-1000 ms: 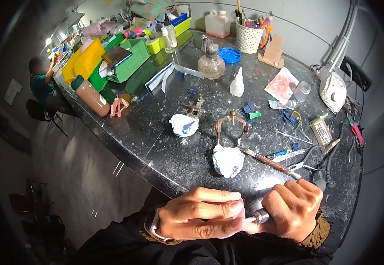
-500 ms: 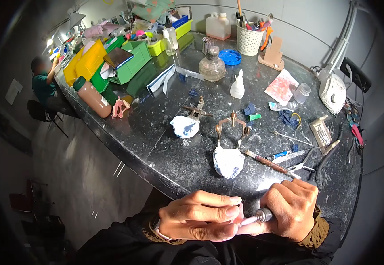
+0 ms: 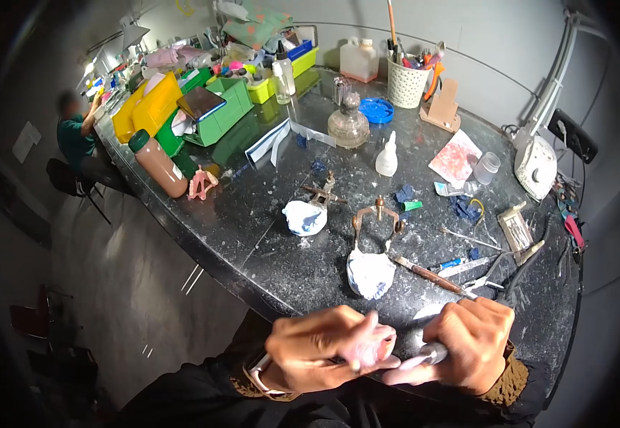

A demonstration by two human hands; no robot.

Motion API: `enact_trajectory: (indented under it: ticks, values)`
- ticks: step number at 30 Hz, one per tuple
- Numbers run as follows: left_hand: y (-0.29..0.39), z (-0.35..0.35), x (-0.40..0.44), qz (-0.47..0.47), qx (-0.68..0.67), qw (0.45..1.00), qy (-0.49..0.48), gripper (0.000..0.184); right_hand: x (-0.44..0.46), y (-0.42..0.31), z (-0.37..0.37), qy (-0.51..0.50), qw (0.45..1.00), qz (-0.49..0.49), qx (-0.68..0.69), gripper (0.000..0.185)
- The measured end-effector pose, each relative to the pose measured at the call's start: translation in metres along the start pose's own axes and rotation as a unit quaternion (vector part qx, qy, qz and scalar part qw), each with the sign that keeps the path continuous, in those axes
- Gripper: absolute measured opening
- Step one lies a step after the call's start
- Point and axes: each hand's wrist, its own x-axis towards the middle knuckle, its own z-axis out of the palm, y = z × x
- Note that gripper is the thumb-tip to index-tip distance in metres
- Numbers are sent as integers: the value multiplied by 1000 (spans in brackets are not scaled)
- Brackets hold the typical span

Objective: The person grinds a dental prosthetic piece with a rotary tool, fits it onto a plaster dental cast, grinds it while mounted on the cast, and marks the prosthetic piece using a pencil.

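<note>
My left hand [image 3: 317, 349] is closed around a small pink piece that looks like a denture [image 3: 372, 349], partly hidden by the fingers. Wrapped round a dark rotary handpiece [image 3: 432, 353], my right hand [image 3: 475, 342] points it left towards the pink piece. Whether its tip touches the piece I cannot make out. Both hands are at the table's front edge. Just beyond them lies a white plaster cast [image 3: 371, 275] joined to a brass-coloured articulator frame [image 3: 358, 227]. A second plaster cast [image 3: 305, 217] with a metal fitting sits to its left.
A brown-handled brush [image 3: 431, 277], pliers [image 3: 487, 283] and a blue pen lie at right. Behind stand a white dropper bottle [image 3: 386, 157], a glass burner [image 3: 348, 125] and a lamp [image 3: 536, 167]. Left are a brown bottle [image 3: 158, 165] and green bins [image 3: 224, 114]. Another person [image 3: 78, 139] sits far left.
My left hand has turned and its fingers are more curled, showing more of the pink piece. The handpiece has tilted slightly in my right hand. The view has shifted a little.
</note>
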Motion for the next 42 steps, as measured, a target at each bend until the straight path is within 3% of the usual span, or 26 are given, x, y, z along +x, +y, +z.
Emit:
enact_trajectory:
  ticks: [1, 4, 7, 11, 18, 33, 42]
  values:
    - [-1, -1, 5, -14, -9, 1000, -3, 54, 1, 4, -2, 0, 999, 17, 40, 55]
    - [2, 1, 1, -180, -241, 954, -3, 64, -1, 9, 2, -2, 989, 54, 137, 51]
    - [4, -1, 5, -228, -347, 910, -15, 61, 2, 13, -1, -28, 984, 46, 172, 49]
    - [9, -7, 6, -301, -429, 851, -43, 49, 5, 16, -2, -40, 986, -4, 164, 43]
    - [6, -1, -2, -384, -465, 796, -54, 54, 2, 18, 0, -32, 992, -75, 91, 47]
    - [0, -2, -4, -361, -418, 833, -17, 52, 5, 10, 2, -3, 997, -65, -35, 58]
    - [-2, 2, -8, -355, -528, 771, -14, 51, 2, 8, 4, 11, 996, -81, -35, 57]
